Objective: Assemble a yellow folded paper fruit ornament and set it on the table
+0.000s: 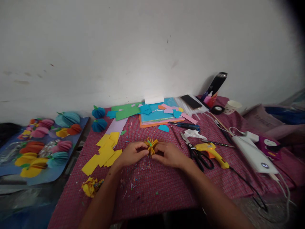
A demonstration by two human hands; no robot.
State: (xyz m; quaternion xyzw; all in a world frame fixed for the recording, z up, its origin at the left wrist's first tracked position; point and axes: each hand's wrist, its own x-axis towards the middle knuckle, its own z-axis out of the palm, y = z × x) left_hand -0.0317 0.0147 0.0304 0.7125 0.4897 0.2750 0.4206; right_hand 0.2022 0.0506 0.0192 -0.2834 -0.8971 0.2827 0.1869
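A small yellow paper pumpkin (153, 143), with fanned folds and a green bit at its centre, is between my hands at the middle of the table. My left hand (133, 154) pinches its left side with thumb and fingers. On its right side, my right hand (169, 155) grips it with curled fingers. Yellow paper pieces (106, 152) lie spread out just left of my left hand. To the right of my right hand are black-handled scissors (199, 156) and a yellow hot glue gun (213, 152). Tiny paper scraps dot the cloth under my hands.
Two blue paper pumpkins (98, 125) stand at the table's back left. Coloured paper sheets (154, 117), a box cutter (187, 126) and a phone (191, 101) lie behind. A white power bank (256, 156) with cables sits right. Finished paper pumpkins fill a blue board (81, 127) at left.
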